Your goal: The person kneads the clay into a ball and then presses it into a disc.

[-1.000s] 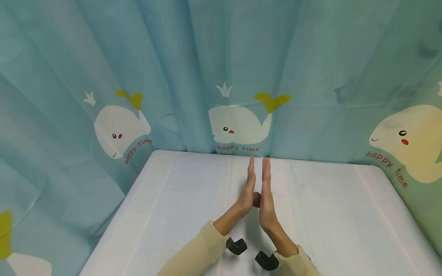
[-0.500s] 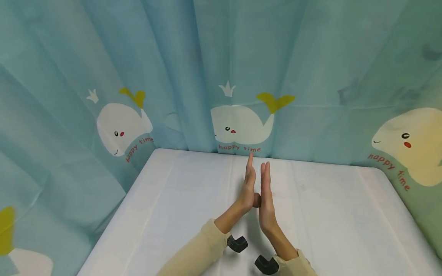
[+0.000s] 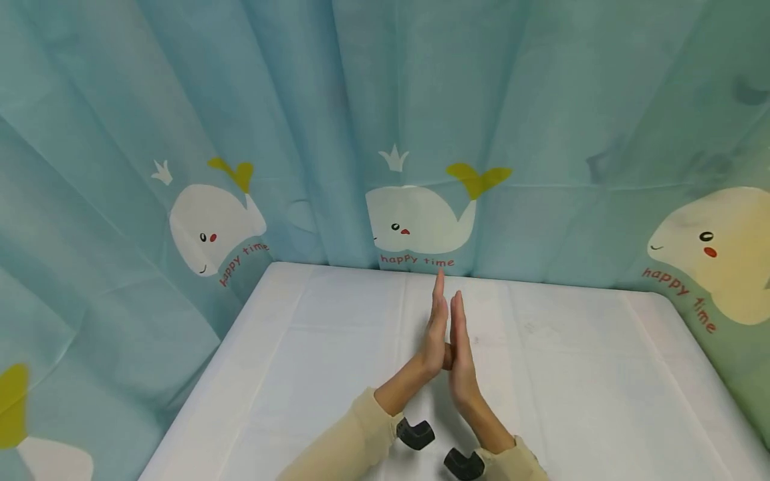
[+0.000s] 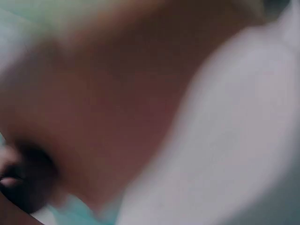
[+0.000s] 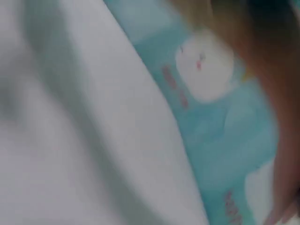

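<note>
A blue-green fabric curtain point(image 3: 78, 200) with printed white whales point(image 3: 201, 210) hangs past the left edge of the white-covered table point(image 3: 589, 387) and runs on behind its far edge. From the near side a long cream sleeve point(image 3: 349, 434) reaches in, an angular black device point(image 3: 416, 435) at its cuff. The left hand point(image 3: 432, 344) stands on edge around the middle of the table, fingers straight, palm turned right and fingertips pointing towards the far edge. Just right of that palm is a small, rounded brown lump point(image 3: 448, 357), caught between the heels of both hands and touching each; its material cannot be told, though it could be clay or dough. The right hand point(image 3: 462, 361) faces it, also flat with fingers extended, gripping nothing by the fingers. Its wrist slants back to a second cream sleeve point(image 3: 517, 462) with a similar black device point(image 3: 464, 464). The left wrist view is too blurred to add anything about the lump.

The step in hand looks like rolling or pressing the lump between the palms. The next move seems to call for sliding the palms against each other with even, light pressure; if they part, the lump could drop onto the table.
</note>
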Action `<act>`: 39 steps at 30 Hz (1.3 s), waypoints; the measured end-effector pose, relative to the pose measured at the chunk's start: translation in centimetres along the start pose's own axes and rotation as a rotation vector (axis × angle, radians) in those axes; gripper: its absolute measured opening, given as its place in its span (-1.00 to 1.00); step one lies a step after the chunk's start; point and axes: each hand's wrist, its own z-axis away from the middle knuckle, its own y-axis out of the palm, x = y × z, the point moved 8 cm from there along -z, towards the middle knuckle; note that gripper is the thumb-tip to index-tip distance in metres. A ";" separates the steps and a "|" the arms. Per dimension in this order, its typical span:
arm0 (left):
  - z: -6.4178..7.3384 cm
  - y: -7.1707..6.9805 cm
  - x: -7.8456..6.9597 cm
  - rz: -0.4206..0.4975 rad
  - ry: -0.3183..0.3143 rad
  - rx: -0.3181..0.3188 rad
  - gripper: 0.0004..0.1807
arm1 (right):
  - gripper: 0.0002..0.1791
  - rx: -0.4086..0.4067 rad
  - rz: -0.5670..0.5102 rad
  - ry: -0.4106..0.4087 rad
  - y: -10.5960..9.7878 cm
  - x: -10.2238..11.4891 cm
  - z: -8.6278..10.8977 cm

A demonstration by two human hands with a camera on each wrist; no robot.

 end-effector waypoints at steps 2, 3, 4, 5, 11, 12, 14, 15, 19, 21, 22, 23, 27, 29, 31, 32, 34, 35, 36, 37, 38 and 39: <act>-0.1 -0.1 0.7 -0.047 0.000 -0.006 -0.30 | -0.39 -0.004 0.012 -0.051 0.4 1.0 0.5; 0.0 0.0 1.2 -0.053 -0.015 -0.006 -0.30 | -0.39 -0.014 0.013 -0.077 0.4 1.6 0.6; 0.1 0.1 1.5 -0.050 -0.030 0.002 -0.30 | -0.39 -0.026 0.015 -0.094 0.2 2.1 0.4; 0.4 0.4 1.7 -0.044 -0.047 0.014 -0.29 | -0.38 -0.041 0.015 -0.105 -0.1 2.6 0.1; 1.6 2.0 0.6 0.038 -0.060 0.100 -0.30 | -0.39 -0.109 0.012 -0.047 -2.8 1.5 -2.1; 1.6 2.1 0.3 0.042 -0.057 0.101 -0.30 | -0.39 -0.107 0.017 -0.044 -2.9 1.0 -2.1; 1.3 1.8 0.1 0.045 -0.055 0.084 -0.31 | -0.39 -0.091 0.026 -0.035 -2.4 0.1 -1.5; 1.0 1.5 0.1 0.035 -0.050 0.063 -0.32 | -0.39 -0.077 0.029 -0.024 -1.9 -0.2 -1.0; -0.1 0.1 1.4 -0.005 -0.077 0.004 -0.34 | -0.40 -0.053 0.064 -0.051 -0.1 0.4 0.6; -0.2 0.2 2.2 -0.005 -0.105 0.013 -0.34 | -0.40 -0.058 0.095 -0.098 0.1 1.8 0.5; -0.1 0.4 2.5 -0.001 -0.128 0.025 -0.33 | -0.39 -0.067 0.106 -0.123 -0.1 2.5 0.1; 0.1 0.7 2.8 0.013 -0.146 0.036 -0.33 | -0.40 -0.075 0.111 -0.135 -0.4 3.1 -0.4; 0.9 1.8 2.3 0.105 -0.193 0.068 -0.29 | -0.42 -0.118 0.152 -0.096 -2.7 2.9 -2.8; 0.8 1.9 1.7 0.141 -0.198 0.061 -0.27 | -0.42 -0.131 0.169 -0.055 -3.4 1.7 -3.2; 0.5 1.6 1.3 0.159 -0.209 0.044 -0.26 | -0.41 -0.125 0.179 -0.016 -3.2 0.6 -2.8; 0.2 1.3 1.3 0.158 -0.210 0.026 -0.27 | -0.41 -0.112 0.171 0.000 -2.7 0.3 -2.3; -0.4 0.6 1.5 0.145 -0.204 -0.008 -0.28 | -0.39 -0.082 0.171 0.022 -1.4 0.1 -1.0; -0.6 0.3 1.7 0.127 -0.201 -0.018 -0.28 | -0.39 -0.067 0.170 0.020 -0.8 0.2 -0.5; -0.8 0.1 1.9 0.103 -0.193 -0.023 -0.29 | -0.39 -0.057 0.165 0.010 -0.3 0.6 -0.2; -0.9 0.1 2.1 0.080 -0.182 -0.019 -0.30 | -0.39 -0.052 0.165 -0.021 0.0 1.3 -0.1; -1.0 0.2 2.3 0.060 -0.167 -0.007 -0.31 | -0.39 -0.051 0.166 -0.044 0.0 2.0 -0.1; -0.9 0.5 2.5 0.047 -0.162 0.010 -0.31 | -0.39 -0.057 0.169 -0.069 -0.1 2.7 -0.4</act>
